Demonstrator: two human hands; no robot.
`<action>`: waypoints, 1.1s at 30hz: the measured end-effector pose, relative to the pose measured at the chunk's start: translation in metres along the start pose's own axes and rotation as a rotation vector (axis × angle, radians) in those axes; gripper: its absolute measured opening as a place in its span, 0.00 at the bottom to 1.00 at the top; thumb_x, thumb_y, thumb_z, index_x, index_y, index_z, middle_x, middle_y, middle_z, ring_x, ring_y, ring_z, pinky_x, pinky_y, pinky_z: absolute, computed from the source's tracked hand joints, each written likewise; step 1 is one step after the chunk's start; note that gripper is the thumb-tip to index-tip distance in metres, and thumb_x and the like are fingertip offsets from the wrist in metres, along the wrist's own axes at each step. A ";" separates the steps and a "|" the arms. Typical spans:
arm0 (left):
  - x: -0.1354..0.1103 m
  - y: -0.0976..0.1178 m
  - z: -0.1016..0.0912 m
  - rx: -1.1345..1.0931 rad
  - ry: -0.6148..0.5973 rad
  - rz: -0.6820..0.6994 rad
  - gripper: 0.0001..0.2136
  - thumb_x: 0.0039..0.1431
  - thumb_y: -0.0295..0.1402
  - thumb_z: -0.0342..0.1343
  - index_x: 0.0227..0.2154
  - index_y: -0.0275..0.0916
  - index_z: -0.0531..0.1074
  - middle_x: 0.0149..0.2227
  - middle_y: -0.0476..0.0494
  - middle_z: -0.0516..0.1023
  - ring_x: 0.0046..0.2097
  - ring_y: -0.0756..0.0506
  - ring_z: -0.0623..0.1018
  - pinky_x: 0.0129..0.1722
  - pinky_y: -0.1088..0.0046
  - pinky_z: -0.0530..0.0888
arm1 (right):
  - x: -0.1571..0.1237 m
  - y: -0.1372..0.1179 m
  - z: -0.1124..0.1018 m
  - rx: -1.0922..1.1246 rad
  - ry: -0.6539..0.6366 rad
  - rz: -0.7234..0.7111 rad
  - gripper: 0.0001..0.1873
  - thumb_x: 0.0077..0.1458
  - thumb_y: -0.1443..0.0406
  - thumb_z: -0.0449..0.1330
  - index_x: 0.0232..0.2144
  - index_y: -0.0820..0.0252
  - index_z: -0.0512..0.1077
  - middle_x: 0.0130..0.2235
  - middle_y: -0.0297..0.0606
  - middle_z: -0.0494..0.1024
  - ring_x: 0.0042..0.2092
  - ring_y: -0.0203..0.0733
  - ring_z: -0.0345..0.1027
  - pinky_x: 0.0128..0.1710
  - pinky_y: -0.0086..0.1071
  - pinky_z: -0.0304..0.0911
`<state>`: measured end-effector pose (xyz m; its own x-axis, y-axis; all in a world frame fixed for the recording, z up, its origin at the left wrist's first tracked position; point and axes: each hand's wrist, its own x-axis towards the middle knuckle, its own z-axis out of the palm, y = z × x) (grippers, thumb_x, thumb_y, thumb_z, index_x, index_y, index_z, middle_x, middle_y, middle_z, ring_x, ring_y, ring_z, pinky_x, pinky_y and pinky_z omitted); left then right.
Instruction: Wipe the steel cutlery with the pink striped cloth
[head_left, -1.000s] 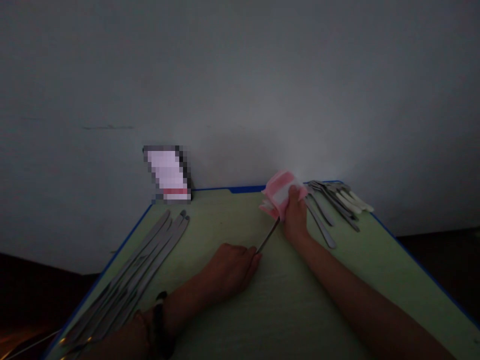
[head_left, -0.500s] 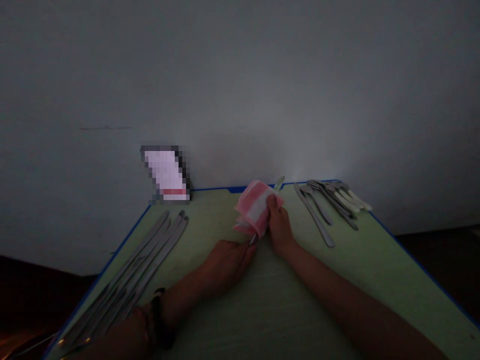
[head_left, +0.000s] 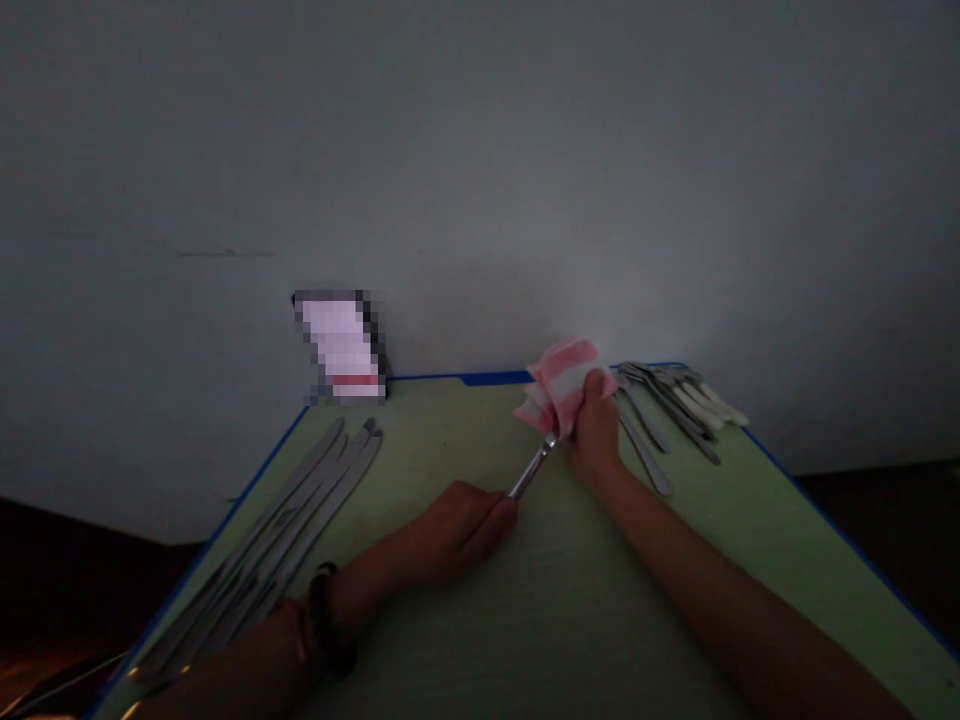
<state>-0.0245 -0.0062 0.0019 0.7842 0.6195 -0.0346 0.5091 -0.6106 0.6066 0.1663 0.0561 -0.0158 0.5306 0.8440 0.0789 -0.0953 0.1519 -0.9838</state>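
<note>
Left of the left-hand fingers, several metal knives (head_left: 341, 490) lie side by side on the table (head_left: 427, 430); beyond those fingers, also to the left, stands a tilted device with a blurred screen (head_left: 343, 340). The left hand (head_left: 461, 530) has its fingers closed around the near end of a metal utensil (head_left: 530, 470), which slants away to the right; its far end is hidden, so its kind cannot be told. A pink-and-white cloth (head_left: 566, 375) covers that end, pinched between the fingers of the right hand (head_left: 598, 430). Right of these fingers lie loose metal cutlery (head_left: 647, 455) and, farther right, white-handled pieces (head_left: 697, 403). The step in hand appears to be wiping; a further stroke would call for a steady left grip and light, even pressure through the cloth.
</note>
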 end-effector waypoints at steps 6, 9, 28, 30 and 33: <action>0.005 -0.002 -0.002 -0.203 0.043 -0.088 0.22 0.67 0.41 0.31 0.23 0.38 0.62 0.22 0.52 0.65 0.25 0.52 0.65 0.29 0.76 0.65 | -0.045 -0.001 0.019 -0.156 -0.173 0.036 0.29 0.51 0.41 0.45 0.14 0.57 0.55 0.15 0.29 0.57 0.19 0.32 0.48 0.17 0.29 0.42; 0.006 -0.003 -0.001 -0.264 0.068 -0.143 0.21 0.66 0.41 0.31 0.23 0.38 0.61 0.23 0.52 0.65 0.26 0.52 0.66 0.30 0.76 0.67 | -0.054 -0.002 0.023 -0.162 -0.227 0.050 0.29 0.51 0.42 0.45 0.15 0.59 0.59 0.16 0.30 0.59 0.19 0.32 0.50 0.17 0.28 0.44; 0.008 -0.003 0.005 -0.315 0.191 -0.151 0.19 0.66 0.40 0.33 0.24 0.39 0.60 0.21 0.53 0.66 0.24 0.52 0.66 0.29 0.76 0.66 | -0.050 0.002 0.021 -0.031 -0.280 0.054 0.24 0.52 0.46 0.49 0.21 0.59 0.61 0.19 0.29 0.60 0.22 0.32 0.51 0.20 0.27 0.48; 0.009 -0.005 0.006 -0.350 0.218 -0.178 0.19 0.66 0.40 0.33 0.24 0.39 0.61 0.20 0.53 0.65 0.23 0.52 0.66 0.28 0.76 0.66 | -0.056 0.000 0.023 -0.032 -0.303 0.035 0.23 0.52 0.46 0.49 0.21 0.59 0.61 0.20 0.29 0.60 0.22 0.32 0.52 0.20 0.26 0.48; 0.012 -0.007 0.007 -0.370 0.238 -0.225 0.19 0.65 0.40 0.33 0.23 0.39 0.61 0.20 0.52 0.65 0.22 0.52 0.65 0.26 0.76 0.65 | -0.062 0.000 0.025 -0.010 -0.315 0.030 0.23 0.52 0.46 0.50 0.21 0.60 0.61 0.20 0.29 0.60 0.23 0.32 0.52 0.20 0.26 0.48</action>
<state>-0.0166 0.0022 -0.0085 0.5445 0.8377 -0.0413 0.4631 -0.2592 0.8476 0.1120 0.0168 -0.0170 0.2407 0.9660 0.0943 -0.0975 0.1208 -0.9879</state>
